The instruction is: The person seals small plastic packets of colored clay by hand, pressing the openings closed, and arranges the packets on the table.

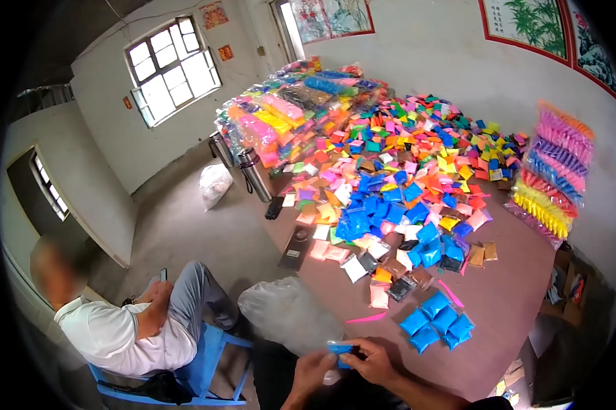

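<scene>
At the table's near edge, my left hand [310,372] and my right hand [371,362] pinch a small blue packet [339,348] between them. Clear plastic shows around the packet; my fingers hide part of it. To the right of my hands, several filled blue packets [436,321] lie in a small group on the brown table [499,294]. A large clear plastic bag [287,311] is just beyond my left hand, by my lap. Thin pink strips [366,318] lie on the table near the packets.
A big heap of coloured packets [417,164] covers the table's far part, with bulging bags [267,123] behind it. Steel flasks [254,174] and a dark flat box [295,247] stand or lie along the left edge. A person [130,328] sits at left on a blue chair [215,362].
</scene>
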Demonstrator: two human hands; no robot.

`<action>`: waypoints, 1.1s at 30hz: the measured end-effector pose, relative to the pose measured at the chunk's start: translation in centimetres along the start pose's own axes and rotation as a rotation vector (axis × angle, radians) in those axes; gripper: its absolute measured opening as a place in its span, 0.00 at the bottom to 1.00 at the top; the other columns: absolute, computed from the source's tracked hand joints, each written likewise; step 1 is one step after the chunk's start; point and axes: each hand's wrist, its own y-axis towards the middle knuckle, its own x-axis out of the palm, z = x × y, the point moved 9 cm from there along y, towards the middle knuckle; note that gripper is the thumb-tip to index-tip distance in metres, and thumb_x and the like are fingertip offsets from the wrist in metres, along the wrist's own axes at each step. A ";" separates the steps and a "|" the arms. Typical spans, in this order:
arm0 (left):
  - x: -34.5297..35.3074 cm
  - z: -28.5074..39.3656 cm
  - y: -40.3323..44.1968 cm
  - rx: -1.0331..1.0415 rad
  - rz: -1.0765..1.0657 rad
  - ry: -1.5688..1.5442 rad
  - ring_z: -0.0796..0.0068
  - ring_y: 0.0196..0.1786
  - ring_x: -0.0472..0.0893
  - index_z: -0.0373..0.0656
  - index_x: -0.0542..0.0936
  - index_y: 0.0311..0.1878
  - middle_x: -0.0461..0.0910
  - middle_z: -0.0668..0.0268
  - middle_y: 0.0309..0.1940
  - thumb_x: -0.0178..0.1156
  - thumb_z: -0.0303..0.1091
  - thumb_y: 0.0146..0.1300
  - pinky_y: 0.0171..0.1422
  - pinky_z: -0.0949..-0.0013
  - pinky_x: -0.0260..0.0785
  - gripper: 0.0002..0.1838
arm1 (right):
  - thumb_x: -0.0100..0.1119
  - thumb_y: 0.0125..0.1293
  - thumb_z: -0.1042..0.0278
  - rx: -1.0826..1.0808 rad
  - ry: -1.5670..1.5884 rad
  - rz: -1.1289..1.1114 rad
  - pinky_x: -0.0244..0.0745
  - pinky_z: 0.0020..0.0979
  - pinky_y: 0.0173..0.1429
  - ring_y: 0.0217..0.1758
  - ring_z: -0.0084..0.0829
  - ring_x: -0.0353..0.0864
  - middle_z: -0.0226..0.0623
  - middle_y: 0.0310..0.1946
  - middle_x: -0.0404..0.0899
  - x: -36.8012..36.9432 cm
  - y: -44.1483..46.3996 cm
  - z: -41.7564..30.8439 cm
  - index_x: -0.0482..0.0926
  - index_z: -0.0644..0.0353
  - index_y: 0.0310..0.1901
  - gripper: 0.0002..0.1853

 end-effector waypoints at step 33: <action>0.8 7.4 -2.2 0.186 0.174 0.031 0.85 0.26 0.72 0.38 0.85 0.37 0.77 0.74 0.24 0.63 0.37 0.68 0.28 0.74 0.64 0.11 | 0.66 0.67 0.73 -0.092 -0.254 0.086 0.75 0.25 0.48 0.41 0.22 0.79 0.33 0.37 0.83 0.1 -0.7 -2.3 0.83 0.65 0.43 0.07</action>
